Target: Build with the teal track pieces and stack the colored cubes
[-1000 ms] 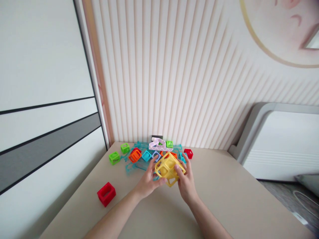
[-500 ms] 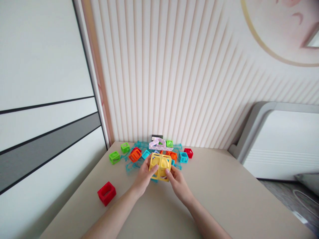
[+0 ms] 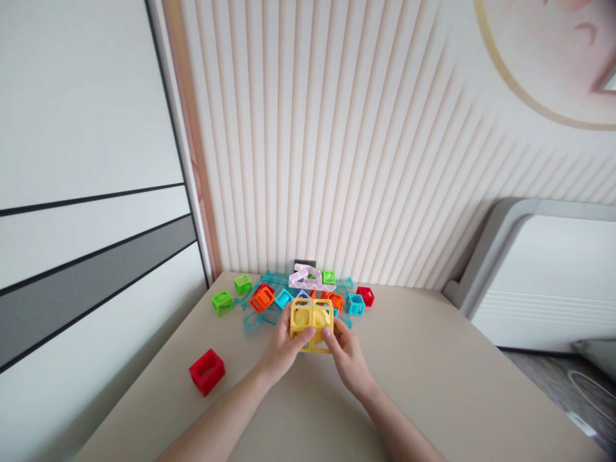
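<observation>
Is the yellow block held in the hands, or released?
Held: the left hand and right hand grip the yellow block from both sides.

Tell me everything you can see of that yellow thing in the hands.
The yellow piece is a boxy open frame, seemingly plastic, with rounded openings and a bar down its middle. The left hand and right hand hold it from either side, thumbs on the near face. It is in front of the pile of coloured blocks; whether it touches the table is unclear. Its far side is hidden.
</observation>
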Demonstrator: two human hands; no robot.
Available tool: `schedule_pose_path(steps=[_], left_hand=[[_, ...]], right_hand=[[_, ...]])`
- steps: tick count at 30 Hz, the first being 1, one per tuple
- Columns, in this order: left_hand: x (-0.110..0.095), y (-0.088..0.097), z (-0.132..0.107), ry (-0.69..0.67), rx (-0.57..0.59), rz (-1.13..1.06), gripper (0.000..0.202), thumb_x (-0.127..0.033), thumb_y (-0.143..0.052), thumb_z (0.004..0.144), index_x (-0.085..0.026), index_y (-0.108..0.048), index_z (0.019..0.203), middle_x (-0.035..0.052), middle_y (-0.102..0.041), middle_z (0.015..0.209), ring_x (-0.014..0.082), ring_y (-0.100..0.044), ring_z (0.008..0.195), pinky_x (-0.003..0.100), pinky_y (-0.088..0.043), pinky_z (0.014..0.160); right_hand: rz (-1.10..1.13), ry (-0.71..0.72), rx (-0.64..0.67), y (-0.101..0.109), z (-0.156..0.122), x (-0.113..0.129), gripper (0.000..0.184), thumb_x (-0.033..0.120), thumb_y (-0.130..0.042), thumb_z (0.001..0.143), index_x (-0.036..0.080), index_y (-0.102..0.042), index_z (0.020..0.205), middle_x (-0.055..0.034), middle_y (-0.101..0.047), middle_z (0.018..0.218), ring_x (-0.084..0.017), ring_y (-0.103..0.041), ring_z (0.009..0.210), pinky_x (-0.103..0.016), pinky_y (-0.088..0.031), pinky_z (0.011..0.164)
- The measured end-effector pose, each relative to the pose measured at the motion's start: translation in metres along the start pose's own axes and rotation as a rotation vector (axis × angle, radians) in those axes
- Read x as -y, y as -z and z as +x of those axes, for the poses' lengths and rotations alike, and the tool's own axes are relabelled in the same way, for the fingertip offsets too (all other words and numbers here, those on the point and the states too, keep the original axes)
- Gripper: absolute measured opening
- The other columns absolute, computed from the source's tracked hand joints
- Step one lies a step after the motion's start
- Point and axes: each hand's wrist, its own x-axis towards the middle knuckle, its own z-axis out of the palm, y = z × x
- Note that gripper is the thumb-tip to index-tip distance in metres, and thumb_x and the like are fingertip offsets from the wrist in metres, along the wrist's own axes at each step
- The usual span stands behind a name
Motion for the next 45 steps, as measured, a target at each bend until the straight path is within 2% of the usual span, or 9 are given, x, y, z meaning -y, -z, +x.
schedule_pose_path(steps=[10,17,21,26,30,34,39,42,45], left_hand=[[-0.003,-0.002,0.000,0.007,-0.012,-0.009,0.061,-0.036,-0.083,0.073,-0.025,-0.053,0.125,0.0067,-0.071,0.117,0.0270,-0.068,0.107,0.037,-0.054,0.090],[0.001,-0.002,0.003,0.009,-0.188,-0.128,0.053,-0.040,-0.080,0.077,-0.026,-0.055,0.121,0.0056,-0.071,0.118,0.0256,-0.068,0.107,0.037,-0.054,0.091],[-0.006,-0.003,0.004,0.051,-0.102,-0.316,0.050,-0.047,-0.076,0.080,-0.025,-0.057,0.121,0.0079,-0.069,0.124,0.0277,-0.067,0.112,0.042,-0.052,0.096],[-0.007,-0.007,0.001,0.076,0.030,-0.327,0.054,-0.043,-0.077,0.081,-0.022,-0.057,0.127,0.0123,-0.064,0.133,0.0303,-0.062,0.119,0.042,-0.050,0.099],[-0.006,-0.003,0.001,0.106,0.111,-0.268,0.053,-0.045,-0.077,0.080,-0.022,-0.062,0.125,0.0119,-0.065,0.131,0.0307,-0.060,0.122,0.042,-0.048,0.100],[-0.008,0.000,-0.001,0.148,0.209,-0.138,0.052,-0.033,-0.082,0.076,-0.021,-0.063,0.123,0.0112,-0.068,0.125,0.0291,-0.061,0.119,0.041,-0.047,0.101],[-0.007,-0.005,-0.005,0.214,0.184,-0.164,0.073,-0.025,-0.087,0.068,-0.026,-0.052,0.132,0.0079,-0.070,0.116,0.0264,-0.066,0.110,0.040,-0.051,0.095],[-0.006,-0.007,-0.005,0.250,0.138,-0.190,0.058,-0.029,-0.083,0.073,-0.024,-0.057,0.124,0.0084,-0.068,0.120,0.0265,-0.066,0.109,0.038,-0.054,0.090],[-0.006,-0.006,-0.003,0.248,0.109,-0.209,0.046,-0.031,-0.078,0.078,-0.021,-0.058,0.118,0.0085,-0.068,0.121,0.0253,-0.066,0.110,0.036,-0.054,0.090]], right_hand=[[-0.068,0.005,0.034,0.003,0.000,-0.001,0.044,0.054,-0.056,0.094,0.022,-0.065,0.122,-0.0088,-0.071,0.113,-0.028,-0.067,0.102,-0.042,-0.056,0.089],[-0.098,0.026,-0.062,0.003,0.003,-0.015,0.059,0.056,-0.061,0.090,0.021,-0.053,0.137,-0.0103,-0.071,0.112,-0.025,-0.068,0.096,-0.040,-0.056,0.085],[-0.008,0.021,-0.162,0.007,0.008,-0.019,0.053,0.059,-0.060,0.089,0.020,-0.061,0.126,-0.0058,-0.073,0.088,-0.022,-0.069,0.082,-0.037,-0.057,0.077],[0.000,0.022,-0.251,0.009,0.012,-0.015,0.053,0.064,-0.054,0.090,0.019,-0.070,0.114,-0.0103,-0.072,0.107,-0.025,-0.067,0.087,-0.036,-0.057,0.070],[-0.018,0.058,-0.360,0.014,0.012,-0.012,0.049,0.060,-0.055,0.090,0.018,-0.070,0.111,-0.0111,-0.073,0.107,-0.025,-0.067,0.088,-0.037,-0.058,0.073],[-0.086,0.120,-0.454,0.024,0.012,-0.011,0.043,0.056,-0.056,0.092,0.019,-0.072,0.107,-0.0107,-0.074,0.103,-0.027,-0.068,0.092,-0.039,-0.056,0.080],[-0.200,0.130,-0.446,0.027,0.009,-0.012,0.041,0.053,-0.051,0.095,0.020,-0.071,0.110,-0.0122,-0.073,0.104,-0.028,-0.068,0.093,-0.042,-0.056,0.084],[-0.359,0.203,-0.417,0.026,0.007,-0.011,0.040,0.047,-0.051,0.097,0.022,-0.064,0.124,-0.0136,-0.066,0.119,-0.029,-0.063,0.107,-0.047,-0.052,0.094],[-0.610,0.380,-0.343,0.028,0.004,-0.008,0.054,0.045,-0.060,0.093,0.025,-0.049,0.142,-0.0144,-0.054,0.135,-0.032,-0.052,0.126,-0.053,-0.045,0.104]])
